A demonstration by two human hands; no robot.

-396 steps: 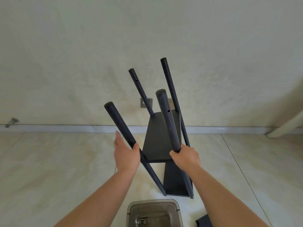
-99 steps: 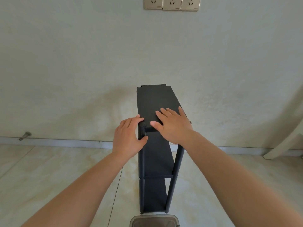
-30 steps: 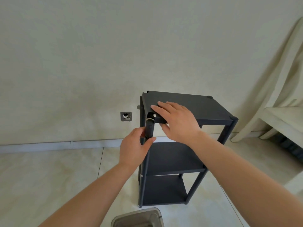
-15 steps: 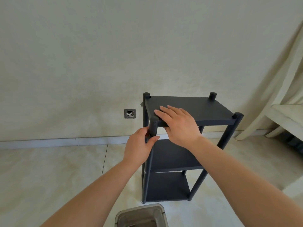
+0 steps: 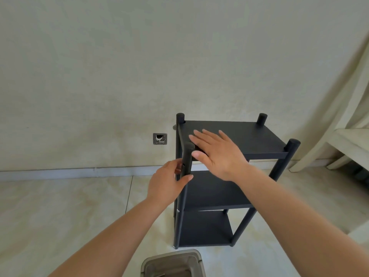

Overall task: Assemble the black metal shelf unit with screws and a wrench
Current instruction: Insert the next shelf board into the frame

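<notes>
Black shelf unit: three shelves, four posts

No legible text, labels or numbers — anywhere.

Two bare forearms, no sleeves in view; left hand and right hand ungloved (no rings, watch or bands visible).

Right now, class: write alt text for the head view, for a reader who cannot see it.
A person's left hand grips the near front post of an upright black three-tier shelf unit, while the right hand lies flat on its top shelf. A grey bin sits on the tiled floor below.
</notes>
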